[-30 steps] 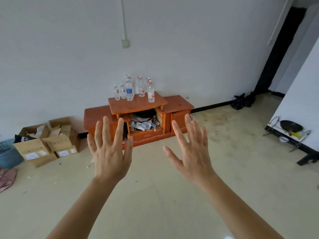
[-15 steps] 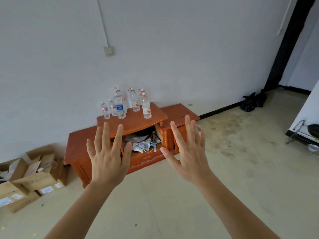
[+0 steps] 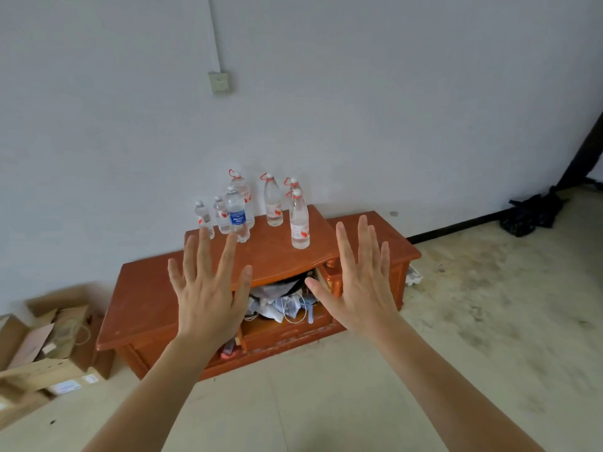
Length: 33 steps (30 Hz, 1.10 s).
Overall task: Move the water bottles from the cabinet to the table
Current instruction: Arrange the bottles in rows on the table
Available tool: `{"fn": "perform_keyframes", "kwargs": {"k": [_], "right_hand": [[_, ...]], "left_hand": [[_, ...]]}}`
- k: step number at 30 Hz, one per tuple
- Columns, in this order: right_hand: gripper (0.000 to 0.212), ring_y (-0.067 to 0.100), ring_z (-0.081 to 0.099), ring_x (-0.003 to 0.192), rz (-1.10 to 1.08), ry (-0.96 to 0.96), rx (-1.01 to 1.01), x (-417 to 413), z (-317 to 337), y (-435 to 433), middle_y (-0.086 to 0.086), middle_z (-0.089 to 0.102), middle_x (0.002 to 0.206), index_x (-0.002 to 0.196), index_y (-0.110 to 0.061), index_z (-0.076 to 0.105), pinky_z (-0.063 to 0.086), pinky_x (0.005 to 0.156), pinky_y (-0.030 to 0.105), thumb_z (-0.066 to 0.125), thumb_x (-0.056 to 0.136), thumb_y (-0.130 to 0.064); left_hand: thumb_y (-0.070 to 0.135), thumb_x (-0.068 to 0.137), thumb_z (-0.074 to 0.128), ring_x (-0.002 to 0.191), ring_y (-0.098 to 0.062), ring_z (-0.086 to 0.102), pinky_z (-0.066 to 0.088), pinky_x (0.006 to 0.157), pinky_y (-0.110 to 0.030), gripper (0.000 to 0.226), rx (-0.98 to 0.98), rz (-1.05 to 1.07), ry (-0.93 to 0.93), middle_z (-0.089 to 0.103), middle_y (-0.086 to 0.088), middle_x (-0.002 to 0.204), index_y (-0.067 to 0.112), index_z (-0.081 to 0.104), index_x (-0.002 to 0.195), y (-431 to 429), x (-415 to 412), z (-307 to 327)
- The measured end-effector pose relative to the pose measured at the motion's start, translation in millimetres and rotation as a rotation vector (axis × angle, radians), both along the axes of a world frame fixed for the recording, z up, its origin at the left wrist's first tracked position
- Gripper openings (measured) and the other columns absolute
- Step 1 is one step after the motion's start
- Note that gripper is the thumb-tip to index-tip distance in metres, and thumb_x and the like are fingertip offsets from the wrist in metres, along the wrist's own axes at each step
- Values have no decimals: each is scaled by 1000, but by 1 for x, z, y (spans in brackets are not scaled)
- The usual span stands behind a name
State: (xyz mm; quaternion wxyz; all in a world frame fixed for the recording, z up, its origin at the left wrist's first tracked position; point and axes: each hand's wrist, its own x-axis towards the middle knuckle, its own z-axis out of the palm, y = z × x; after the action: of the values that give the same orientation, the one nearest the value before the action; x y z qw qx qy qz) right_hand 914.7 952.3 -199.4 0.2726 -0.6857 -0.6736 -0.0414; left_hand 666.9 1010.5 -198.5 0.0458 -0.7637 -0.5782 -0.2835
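— Both hands are bare and hold nothing; left hand [image 3: 208, 298] and right hand [image 3: 362, 288] are raised, fingers spread wide; where are the water bottles [image 3: 273, 207]?
— Ahead and beyond the fingertips; upright on the raised top of the orange cabinet [image 3: 146, 305], by the wall [image 3: 359, 109].
— Which hand is nearer?
— Left hand lines up with the blue-labelled bottle [image 3: 237, 220]; right hand seems closer to the tall red-labelled bottle [image 3: 299, 223] standing out front.

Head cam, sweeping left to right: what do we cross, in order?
cardboard boxes → left hand → right hand → black bags. Cabinet and water bottles left out: they overlap the hands.
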Motion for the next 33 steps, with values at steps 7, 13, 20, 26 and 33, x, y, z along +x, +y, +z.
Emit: {"fn": "perform_keyframes", "kwargs": {"k": [7,13,20,26,33], "right_hand": [[107,32,-24,154,-38,-58,-74,10,11,185,10,-37,162,156,-32,-29,-7,124,58,37,88,-82],[109,31,-27,153,-110,11,-132,54,0,303,9,-39,162,153,-35,-32,-10,122,56,36,85,-86],[121,33,-31,150,-116,130,-270,122,-73,437,7,-45,158,152,-35,-36,-15,121,55,21,67,-101],[133,34,-34,148,-68,220,-484,181,-146,550,4,-55,150,144,-36,-46,-12,122,59,26,57,-106],[149,31,-31,150,-7,393,-727,209,-235,645,5,-49,155,146,-37,-43,-7,124,59,75,66,-79]], "left_hand": [[58,101,18,156,-34,-2,8,121,-67,66,-17,-60,19,2,-11,170,32,14,161,204,13,1],[61,97,35,154,-34,-18,0,120,-69,82,-37,-191,185,-20,-11,168,34,-8,161,347,63,-16],[60,86,64,152,-37,-24,-4,119,-68,112,-86,-284,385,-32,-11,163,36,-20,157,482,133,-66],[59,83,68,155,-40,-11,4,118,-70,109,-94,-365,494,-16,-13,168,34,-2,162,593,213,-104],[58,95,43,156,-37,-5,5,121,-68,72,-139,-499,515,5,-12,170,32,24,160,670,276,-159]]}}
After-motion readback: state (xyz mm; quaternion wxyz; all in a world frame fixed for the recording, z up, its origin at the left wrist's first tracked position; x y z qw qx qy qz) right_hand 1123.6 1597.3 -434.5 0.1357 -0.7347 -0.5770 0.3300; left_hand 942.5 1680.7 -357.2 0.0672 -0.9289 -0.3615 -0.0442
